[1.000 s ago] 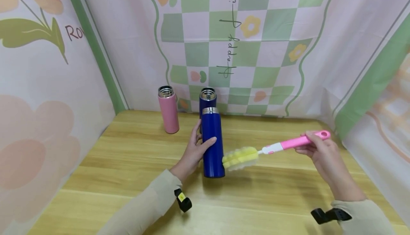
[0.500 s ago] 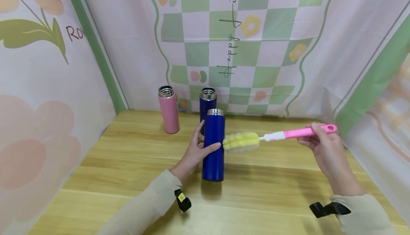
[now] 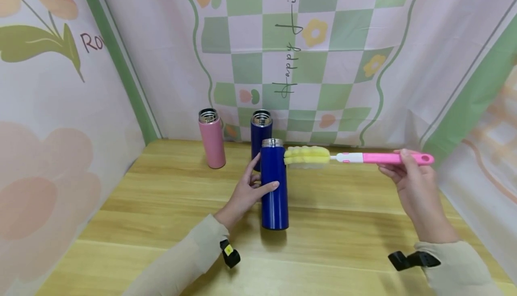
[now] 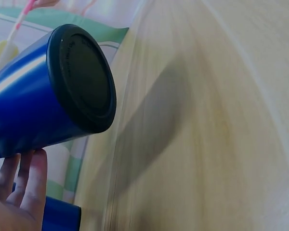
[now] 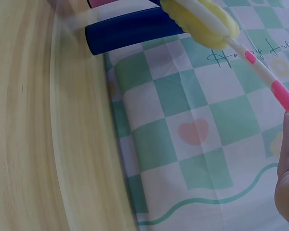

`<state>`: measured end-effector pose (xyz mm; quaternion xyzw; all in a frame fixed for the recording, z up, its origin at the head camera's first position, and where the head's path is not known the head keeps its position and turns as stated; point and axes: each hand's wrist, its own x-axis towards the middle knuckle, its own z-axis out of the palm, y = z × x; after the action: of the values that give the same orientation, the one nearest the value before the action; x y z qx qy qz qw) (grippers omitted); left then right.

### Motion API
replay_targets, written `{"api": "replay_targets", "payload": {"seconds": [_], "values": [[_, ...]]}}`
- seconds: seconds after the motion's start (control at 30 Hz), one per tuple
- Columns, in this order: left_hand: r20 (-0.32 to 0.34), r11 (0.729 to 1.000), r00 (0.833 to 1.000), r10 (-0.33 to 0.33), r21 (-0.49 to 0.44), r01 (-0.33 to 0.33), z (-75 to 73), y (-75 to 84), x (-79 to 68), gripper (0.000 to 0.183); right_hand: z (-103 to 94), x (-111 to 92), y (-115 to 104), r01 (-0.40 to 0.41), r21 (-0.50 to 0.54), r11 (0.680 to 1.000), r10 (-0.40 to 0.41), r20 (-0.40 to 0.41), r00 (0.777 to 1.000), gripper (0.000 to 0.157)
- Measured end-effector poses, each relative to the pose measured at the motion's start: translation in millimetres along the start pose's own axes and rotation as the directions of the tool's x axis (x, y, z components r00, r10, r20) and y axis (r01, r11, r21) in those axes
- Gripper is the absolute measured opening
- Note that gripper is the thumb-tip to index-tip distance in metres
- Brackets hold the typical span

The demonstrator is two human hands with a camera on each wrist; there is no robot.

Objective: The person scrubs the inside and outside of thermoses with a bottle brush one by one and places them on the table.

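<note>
My left hand [image 3: 246, 195] grips a blue bottle [image 3: 274, 193] around its middle, the lidless steel mouth up. In the left wrist view, the bottle's dark base [image 4: 84, 79] hangs above the table. My right hand [image 3: 416, 188] holds a bottle brush by its pink handle [image 3: 387, 158]. The brush lies nearly level, and its yellow sponge head [image 3: 308, 154] is beside the bottle's upper right side; whether they touch I cannot tell. The right wrist view shows the sponge head [image 5: 202, 21] and the thumb along the handle.
Behind the held bottle stands a darker blue bottle [image 3: 261, 130] without a lid. A lidless pink bottle [image 3: 213, 143] is to its left on the wooden table [image 3: 161, 197]. A checked curtain [image 3: 278, 67] hangs along the table's back edge.
The brush has risen along the bottle's right side, turning from tilted to nearly level, as my right hand moved up and right. The held bottle has shifted slightly right and down.
</note>
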<state>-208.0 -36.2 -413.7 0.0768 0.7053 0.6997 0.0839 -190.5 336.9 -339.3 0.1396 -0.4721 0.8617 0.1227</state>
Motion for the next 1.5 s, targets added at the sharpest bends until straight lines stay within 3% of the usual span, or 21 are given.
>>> {"api": "replay_targets", "payload": {"seconds": [0.37, 0.63, 0.8, 0.97, 1.1, 1.3, 1.5], "values": [[0.045, 0.999, 0.999, 0.01, -0.049, -0.008, 3.3, 3.9, -2.3, 0.088, 2.6, 2, 0, 0.058, 0.054, 0.997, -0.056, -0.038, 0.998, 0.015], [0.072, 0.995, 0.997, 0.007, -0.096, 0.0, 2.6, 2.2, -1.7, 0.082, 4.3, -1, 1, 0.026, 0.081, 0.996, -0.022, -0.048, 0.999, 0.013], [0.081, 0.997, 0.997, -0.02, -0.068, 0.025, 4.8, 1.5, -1.0, 0.084, 5.7, -1, 4, 0.019, 0.055, 0.998, -0.017, -0.046, 0.999, 0.013], [0.05, 0.998, 0.997, -0.051, -0.042, 0.053, 5.8, 0.8, -0.1, 0.095, 4.9, -3, 6, -0.003, 0.057, 0.998, 0.005, -0.024, 1.0, 0.015], [0.01, 0.993, 0.998, -0.058, -0.1, 0.058, 4.5, 0.7, 2.1, 0.095, 3.5, -6, 8, -0.038, 0.073, 0.997, 0.037, 0.022, 0.999, 0.018], [-0.047, 0.993, 0.998, -0.03, -0.117, 0.024, 0.7, 4.1, 5.1, 0.092, -1.0, -10, 9, -0.059, 0.046, 0.997, 0.056, 0.057, 0.997, 0.021], [-0.042, 0.993, 0.999, -0.012, -0.12, 0.007, -3.7, 8.9, 2.2, 0.089, -8.8, -14, 7, -0.086, 0.005, 0.996, 0.086, 0.082, 0.993, 0.022]]}}
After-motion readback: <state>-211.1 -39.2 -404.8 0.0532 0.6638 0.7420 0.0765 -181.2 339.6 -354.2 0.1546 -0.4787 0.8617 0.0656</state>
